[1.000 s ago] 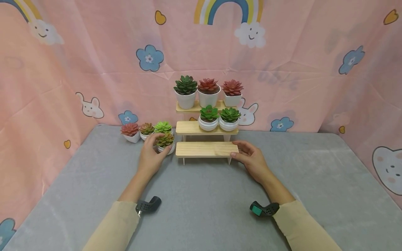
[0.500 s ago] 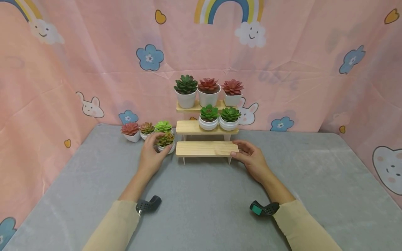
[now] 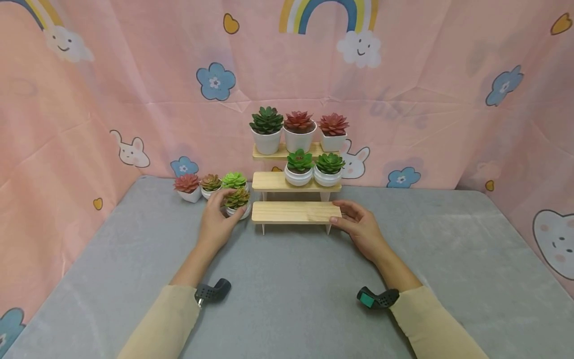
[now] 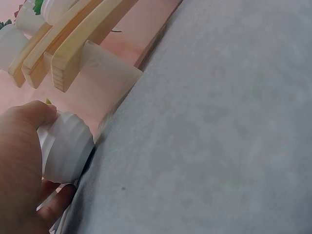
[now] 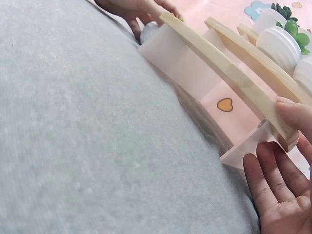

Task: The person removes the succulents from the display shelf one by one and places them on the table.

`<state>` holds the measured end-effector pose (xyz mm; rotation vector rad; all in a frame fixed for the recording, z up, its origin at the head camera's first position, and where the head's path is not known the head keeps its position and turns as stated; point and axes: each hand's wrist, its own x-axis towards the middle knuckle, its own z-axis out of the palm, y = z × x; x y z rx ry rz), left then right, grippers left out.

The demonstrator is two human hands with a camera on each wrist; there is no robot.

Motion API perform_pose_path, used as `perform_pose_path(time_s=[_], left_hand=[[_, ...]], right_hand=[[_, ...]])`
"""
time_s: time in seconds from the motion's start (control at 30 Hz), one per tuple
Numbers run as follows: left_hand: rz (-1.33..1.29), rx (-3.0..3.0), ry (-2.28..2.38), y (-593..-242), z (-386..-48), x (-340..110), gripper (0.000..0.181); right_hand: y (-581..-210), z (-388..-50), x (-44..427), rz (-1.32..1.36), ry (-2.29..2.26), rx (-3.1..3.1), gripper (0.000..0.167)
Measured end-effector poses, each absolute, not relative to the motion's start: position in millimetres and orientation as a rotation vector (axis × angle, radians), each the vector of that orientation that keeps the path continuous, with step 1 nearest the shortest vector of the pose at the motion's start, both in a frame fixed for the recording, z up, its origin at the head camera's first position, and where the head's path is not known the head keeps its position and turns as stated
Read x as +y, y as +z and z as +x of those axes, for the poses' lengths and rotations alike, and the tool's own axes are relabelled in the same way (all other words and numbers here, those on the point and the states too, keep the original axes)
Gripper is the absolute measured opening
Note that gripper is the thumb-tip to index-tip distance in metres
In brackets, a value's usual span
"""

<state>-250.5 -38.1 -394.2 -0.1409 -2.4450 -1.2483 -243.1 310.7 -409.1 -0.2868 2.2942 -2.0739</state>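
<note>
In the head view my left hand (image 3: pixel 216 219) grips a small potted succulent (image 3: pixel 236 200), yellow-green with reddish tips, in a white ribbed pot. That pot (image 4: pixel 68 146) stands on the cloth in the left wrist view, thumb on one side and fingers on the other. A three-tier wooden stand (image 3: pixel 296 213) is just to its right. My right hand (image 3: pixel 358 229) holds the right end of the stand's lowest board. Up close, the thumb lies on the board's edge (image 5: pixel 234 80), with the other fingers (image 5: pixel 275 180) below beside the translucent leg.
Three more potted succulents, red (image 3: pixel 187 187), brownish (image 3: pixel 210 184) and bright green (image 3: pixel 233 180), sit left of the stand. Its middle tier carries two green succulents (image 3: pixel 299 167); the top tier carries three larger ones (image 3: pixel 299 130). A pink printed curtain (image 3: pixel 157 99) hangs behind the grey-covered table (image 3: pixel 287 299).
</note>
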Motion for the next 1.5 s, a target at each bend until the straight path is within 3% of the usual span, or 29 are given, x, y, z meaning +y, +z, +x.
perform_pose_path(time_s=[1.5], left_hand=[[-0.140, -2.454, -1.244, -394.0, -250.6, -37.9, 0.045]], right_hand=[[-409.8, -243.6, 310.4, -0.265, -2.059, 2.290, 0.053]])
